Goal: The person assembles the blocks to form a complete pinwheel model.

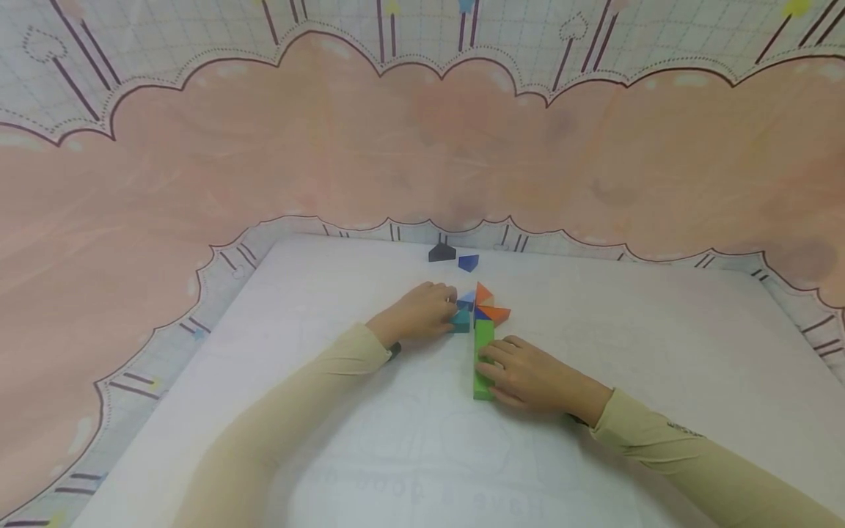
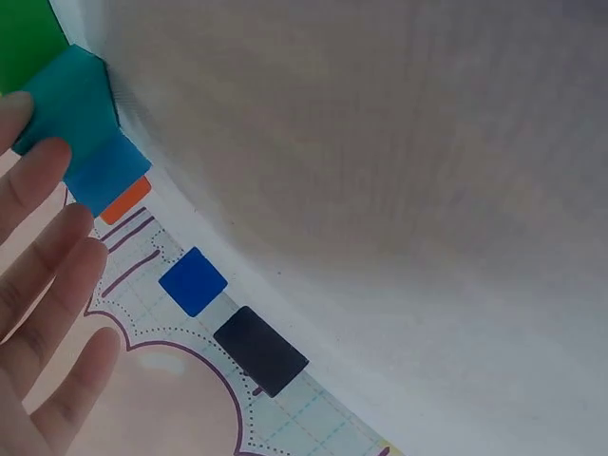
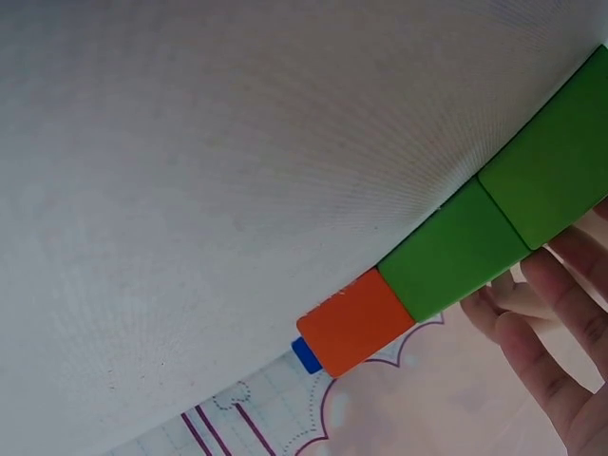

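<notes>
My left hand (image 1: 420, 314) touches a teal block (image 1: 460, 323) with its fingertips; the left wrist view shows its other fingers extended and spread. Beside that block lie a light blue block (image 1: 466, 301), two orange triangular blocks (image 1: 496, 314) and a dark blue piece (image 1: 482, 314), grouped like a pinwheel. Two green blocks (image 3: 456, 249) stand end to end, running from this group towards me. The fingers of my right hand (image 1: 538, 374) rest over the top of the green blocks, loosely bent. The right thumb's contact is hidden.
Beyond the group, near the table's far edge, lie a black block (image 1: 441, 253) and a blue block (image 1: 469, 262). A white cover lies over the table (image 1: 330, 455). A patterned pink cloth (image 1: 422, 154) rises behind it.
</notes>
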Motion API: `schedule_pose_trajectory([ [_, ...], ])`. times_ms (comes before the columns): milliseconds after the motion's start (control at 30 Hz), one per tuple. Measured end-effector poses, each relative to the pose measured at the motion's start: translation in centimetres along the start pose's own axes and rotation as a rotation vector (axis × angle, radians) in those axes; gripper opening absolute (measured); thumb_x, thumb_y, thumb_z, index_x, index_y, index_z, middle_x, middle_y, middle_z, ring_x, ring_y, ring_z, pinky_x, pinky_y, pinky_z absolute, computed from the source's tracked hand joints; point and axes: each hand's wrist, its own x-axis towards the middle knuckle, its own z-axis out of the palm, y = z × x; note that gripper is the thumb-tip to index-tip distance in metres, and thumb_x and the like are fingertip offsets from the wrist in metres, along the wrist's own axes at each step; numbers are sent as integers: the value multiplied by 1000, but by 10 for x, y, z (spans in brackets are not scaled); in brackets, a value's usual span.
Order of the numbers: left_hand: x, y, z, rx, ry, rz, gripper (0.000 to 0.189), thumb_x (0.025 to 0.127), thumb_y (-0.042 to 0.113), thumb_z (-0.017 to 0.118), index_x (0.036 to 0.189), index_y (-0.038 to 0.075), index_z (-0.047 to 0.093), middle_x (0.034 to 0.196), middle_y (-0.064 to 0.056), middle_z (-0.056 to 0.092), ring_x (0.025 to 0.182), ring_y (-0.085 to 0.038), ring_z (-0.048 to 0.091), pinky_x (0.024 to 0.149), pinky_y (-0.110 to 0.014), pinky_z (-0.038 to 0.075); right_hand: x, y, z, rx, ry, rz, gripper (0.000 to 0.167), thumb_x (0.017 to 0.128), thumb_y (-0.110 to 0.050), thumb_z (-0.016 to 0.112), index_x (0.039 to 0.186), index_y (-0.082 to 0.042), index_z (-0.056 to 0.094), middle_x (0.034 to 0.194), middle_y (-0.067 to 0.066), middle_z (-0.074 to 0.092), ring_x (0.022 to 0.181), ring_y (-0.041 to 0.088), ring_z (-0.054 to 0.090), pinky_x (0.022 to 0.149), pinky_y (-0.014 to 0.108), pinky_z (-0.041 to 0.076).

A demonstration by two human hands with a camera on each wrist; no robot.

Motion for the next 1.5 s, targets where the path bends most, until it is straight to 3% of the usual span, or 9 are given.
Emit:
schedule_pose_trajectory([
  [367, -5, -10, -6, 21, -20, -43, 19, 89, 25, 64, 106, 19, 68, 111, -2, 62, 100, -16, 57, 91, -30, 47, 1, -1, -5, 10, -63, 24, 29, 88, -31, 60, 113, -15, 60, 115, 2, 62, 109, 18, 57, 93, 37, 48],
  [500, -5, -16, -4, 36, 17, -69, 17, 89, 23, 63, 105, 18, 68, 113, -4, 62, 102, -18, 57, 92, -32, 46, 1, -1, -5, 14, -64, 26, 30, 88, -31, 60, 113, -15, 60, 115, 3, 62, 109, 18, 57, 93, 37, 48],
  [633, -3, -14, -3, 35, 49, -89, 25, 91, 37, 58, 104, 16, 64, 117, -5, 59, 105, -20, 56, 95, -36, 45, 1, 0, -3, 11, -57, 21, 29, 89, -31, 59, 113, -15, 60, 115, 3, 62, 109, 18, 57, 93, 37, 48],
  [733, 0, -10, -1, 42, 44, -98, 41, 88, 54, 54, 103, 17, 61, 116, -3, 58, 103, -19, 54, 94, -35, 43, 1, 0, -3, 9, -60, 20, 30, 88, -32, 59, 113, -15, 60, 115, 3, 62, 109, 19, 57, 93, 38, 48],
  [833, 2, -5, 0, 44, 38, -100, 48, 85, 59, 55, 103, 15, 60, 115, -4, 57, 102, -19, 52, 92, -35, 42, 0, 0, -3, 9, -67, 24, 31, 88, -32, 59, 114, -15, 60, 116, 3, 62, 110, 19, 57, 94, 38, 48],
  [1000, 0, -2, -2, 19, 19, -95, 43, 87, 51, 57, 112, 16, 61, 119, -4, 56, 106, -20, 51, 97, -36, 42, 1, -1, -3, 12, -67, 23, 31, 88, -32, 59, 114, -15, 60, 116, 3, 62, 110, 19, 57, 94, 38, 48],
  [1167, -8, -10, -5, -78, 4, -69, 36, 87, 40, 62, 118, 23, 63, 124, -3, 55, 111, -19, 52, 101, -37, 40, 1, -1, -4, 21, -74, 23, 31, 89, -32, 59, 114, -14, 60, 116, 3, 62, 110, 19, 57, 94, 38, 48],
  [1300, -14, -17, -5, -135, 50, -32, 31, 86, 31, 66, 117, 26, 65, 122, -2, 57, 110, -18, 54, 99, -35, 42, 1, -1, -5, 24, -73, 26, 29, 89, -31, 59, 113, -15, 60, 115, 3, 62, 109, 18, 57, 94, 38, 48],
  [1500, -18, -18, -7, -147, 125, -11, 24, 85, 21, 69, 109, 18, 66, 118, -6, 59, 107, -21, 56, 98, -36, 44, 1, -1, -5, 26, -69, 28, 30, 88, -32, 60, 113, -15, 59, 115, 3, 62, 109, 19, 57, 94, 38, 48],
])
